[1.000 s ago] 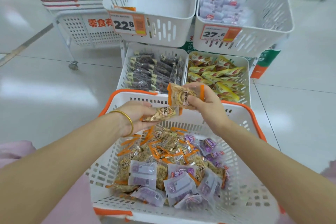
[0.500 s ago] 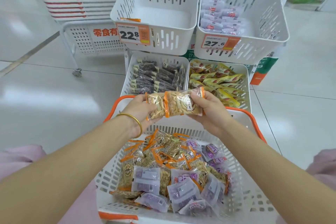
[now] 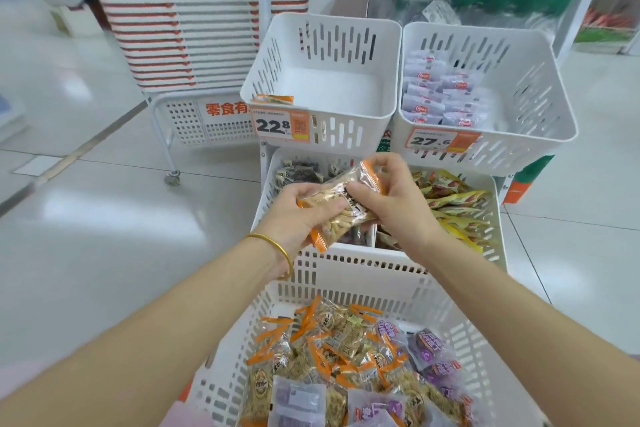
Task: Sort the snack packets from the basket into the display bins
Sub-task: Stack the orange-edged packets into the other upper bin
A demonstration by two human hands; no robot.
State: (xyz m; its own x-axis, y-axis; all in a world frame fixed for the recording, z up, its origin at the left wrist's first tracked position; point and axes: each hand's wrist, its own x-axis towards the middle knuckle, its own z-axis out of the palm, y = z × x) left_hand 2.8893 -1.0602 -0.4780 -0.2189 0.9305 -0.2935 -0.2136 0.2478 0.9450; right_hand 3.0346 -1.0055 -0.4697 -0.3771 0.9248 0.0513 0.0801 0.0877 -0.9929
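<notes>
I hold a small stack of clear, orange-edged nut packets between both hands. My left hand grips its lower end and my right hand pinches its upper end, just past the far wall of the basket. How many are in the stack I cannot tell. At 6 o'clock the basket holds loose orange-edged packets and purple packets. At 12 o'clock the bin tagged "22.8" has 1 orange packet at its front. At 1 o'clock the bin tagged "27.6" holds pale packets. Red "零食有" shows at 10 o'clock.
</notes>
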